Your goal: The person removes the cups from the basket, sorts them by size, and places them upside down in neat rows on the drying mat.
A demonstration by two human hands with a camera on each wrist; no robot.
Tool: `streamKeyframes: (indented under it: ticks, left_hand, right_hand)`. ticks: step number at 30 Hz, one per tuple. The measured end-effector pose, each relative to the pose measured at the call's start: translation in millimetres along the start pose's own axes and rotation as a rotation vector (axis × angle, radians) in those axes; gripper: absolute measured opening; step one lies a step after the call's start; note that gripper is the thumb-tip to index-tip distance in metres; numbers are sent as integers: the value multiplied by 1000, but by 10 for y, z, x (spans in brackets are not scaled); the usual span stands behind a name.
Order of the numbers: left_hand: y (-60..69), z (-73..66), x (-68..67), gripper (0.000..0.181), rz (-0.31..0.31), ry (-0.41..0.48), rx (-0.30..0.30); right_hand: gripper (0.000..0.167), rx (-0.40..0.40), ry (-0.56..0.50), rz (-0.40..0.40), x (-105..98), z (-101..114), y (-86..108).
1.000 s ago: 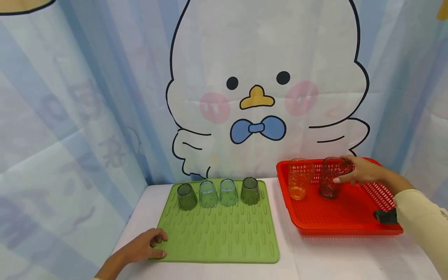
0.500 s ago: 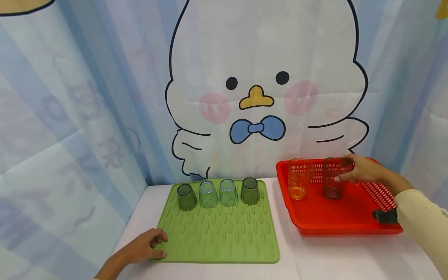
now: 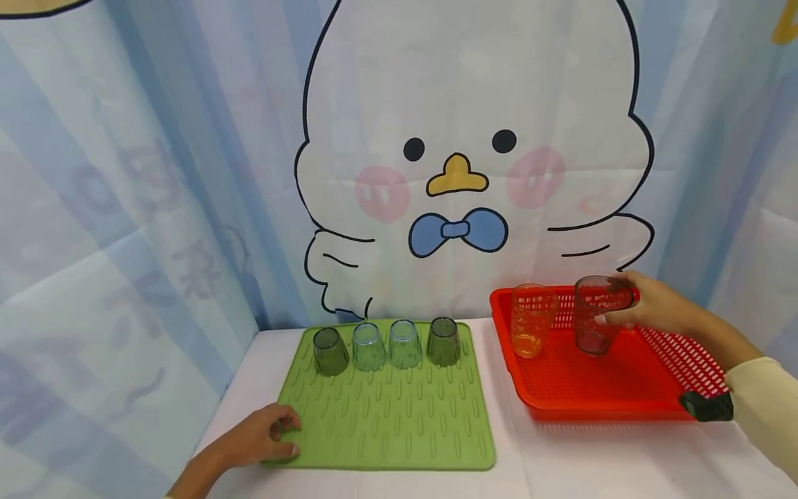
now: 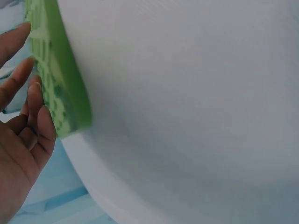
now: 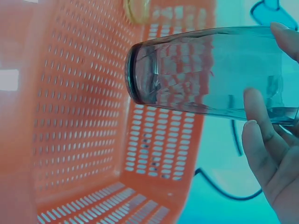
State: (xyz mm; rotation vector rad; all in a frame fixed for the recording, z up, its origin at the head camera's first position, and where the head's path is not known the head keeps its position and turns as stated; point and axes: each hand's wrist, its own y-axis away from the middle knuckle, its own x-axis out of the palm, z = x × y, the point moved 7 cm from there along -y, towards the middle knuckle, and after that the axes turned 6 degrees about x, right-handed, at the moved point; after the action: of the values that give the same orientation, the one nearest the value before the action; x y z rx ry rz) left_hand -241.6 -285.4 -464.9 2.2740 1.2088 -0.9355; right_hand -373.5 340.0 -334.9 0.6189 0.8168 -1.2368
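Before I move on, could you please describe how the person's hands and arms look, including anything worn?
The left hand and right hand are bare, with no gloves visible. The right sleeve is pale cream and ends short of the hand, with a dark item beside it, too unclear to name.

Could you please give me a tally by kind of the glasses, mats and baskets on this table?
Mats: 1, the green mat
Baskets: 1, the red basket
Glasses: 6, with four glasses on the mat, one yellowish glass in the basket and one held glass in the grip of the right hand
Total: 8
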Motion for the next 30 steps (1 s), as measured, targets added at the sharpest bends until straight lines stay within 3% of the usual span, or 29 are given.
streamKeyframes:
  ticks: [4,10,16,24,30]
  left_hand:
    - [-51,-136,2,35,-1,-9,51]
    - [-110,-371,33,39,-20,-5,34]
    - [-168,-643,28,45,-142,-51,40]
    - [-189,-1028,41,55,-301,-75,96]
    - [-230,-1302,137,79,-324,-52,100]
  right_hand:
    - [91,-10,3,-33,-35,135,133]
    - [87,-20,-52,-49,-41,326,304]
    - [82,-71,-134,-71,-6,574,508]
    - [78,-142,-210,-115,132,962,804]
    - [76,-202,-240,-122,302,1256,1004]
